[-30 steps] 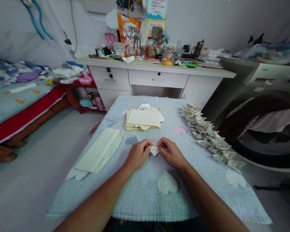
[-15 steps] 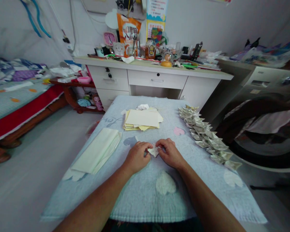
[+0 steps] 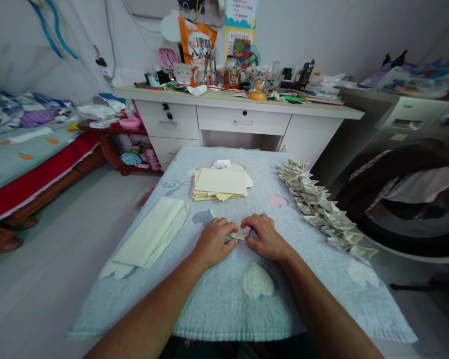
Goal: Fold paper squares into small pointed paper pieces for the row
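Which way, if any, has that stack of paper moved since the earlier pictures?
No, the paper stack has not moved: it lies just beyond and to the left of the cloth's printed pink heart, as before.

A pale wall (image 3: 322, 35) is seen across the top of the frame, hung with a blue-and-yellow poster (image 3: 241, 15) at upper centre and blue straps (image 3: 58, 30) at upper left. Beneath it, a white drawer unit (image 3: 224, 119) is crowded with small items (image 3: 259, 87), an orange bag (image 3: 200, 37) and a pink clock (image 3: 167, 58) among them. At left, a bed (image 3: 41, 187) edged in red is placed beside a reddish wooden shelf (image 3: 108, 150); at right, a grey washing machine (image 3: 407, 109) is topped with plastic bags (image 3: 419, 82). The grey floor (image 3: 78, 239) is dimly lit, and the counter (image 3: 269, 174) is covered by a pale blue cloth (image 3: 220, 309)
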Tool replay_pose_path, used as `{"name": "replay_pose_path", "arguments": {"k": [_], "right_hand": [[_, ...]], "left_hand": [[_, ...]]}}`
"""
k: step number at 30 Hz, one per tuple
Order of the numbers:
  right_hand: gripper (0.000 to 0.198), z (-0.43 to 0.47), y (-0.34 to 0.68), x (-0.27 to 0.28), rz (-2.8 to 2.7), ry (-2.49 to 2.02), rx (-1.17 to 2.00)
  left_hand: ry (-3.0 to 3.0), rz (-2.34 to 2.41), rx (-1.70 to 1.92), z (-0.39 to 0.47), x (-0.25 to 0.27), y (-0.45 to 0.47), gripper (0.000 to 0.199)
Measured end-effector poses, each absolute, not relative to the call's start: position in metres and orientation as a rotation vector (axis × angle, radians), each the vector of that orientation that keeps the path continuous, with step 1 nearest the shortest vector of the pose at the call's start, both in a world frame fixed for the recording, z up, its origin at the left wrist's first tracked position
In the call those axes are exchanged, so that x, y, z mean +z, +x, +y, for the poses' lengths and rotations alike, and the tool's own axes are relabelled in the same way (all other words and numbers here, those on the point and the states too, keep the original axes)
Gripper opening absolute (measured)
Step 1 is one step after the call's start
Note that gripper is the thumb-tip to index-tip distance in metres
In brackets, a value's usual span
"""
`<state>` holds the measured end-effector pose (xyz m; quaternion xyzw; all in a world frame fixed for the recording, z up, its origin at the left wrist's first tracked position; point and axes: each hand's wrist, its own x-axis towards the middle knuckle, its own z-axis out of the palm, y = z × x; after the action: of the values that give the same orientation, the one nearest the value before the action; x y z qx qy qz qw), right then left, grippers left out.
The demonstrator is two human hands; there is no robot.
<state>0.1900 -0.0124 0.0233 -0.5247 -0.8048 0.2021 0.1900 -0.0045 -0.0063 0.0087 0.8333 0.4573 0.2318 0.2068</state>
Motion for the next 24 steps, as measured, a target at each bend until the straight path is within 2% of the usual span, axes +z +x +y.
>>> {"name": "replay_pose_path", "arguments": {"k": [8,13,24], "right_hand": [[0.027,-0.0136,0.1929,0.0261,-2.296,-1.445,0.552],[0.017,-0.0120,0.1934,0.0247,-2.324,-1.367,0.569],[0.006,-0.0067,0.1929,0.0174,-2.259,-1.395,0.542]], "left_hand": [[2.395,1.192,0.676,-0.0056,0.0117,-0.0055,0.013],[2.438,1.091,0.686,-0.0058,0.0129,-0.0037,0.015],[2.423,1.231,0.680,-0.0069,0.0101,0.0003,0.016]]}}
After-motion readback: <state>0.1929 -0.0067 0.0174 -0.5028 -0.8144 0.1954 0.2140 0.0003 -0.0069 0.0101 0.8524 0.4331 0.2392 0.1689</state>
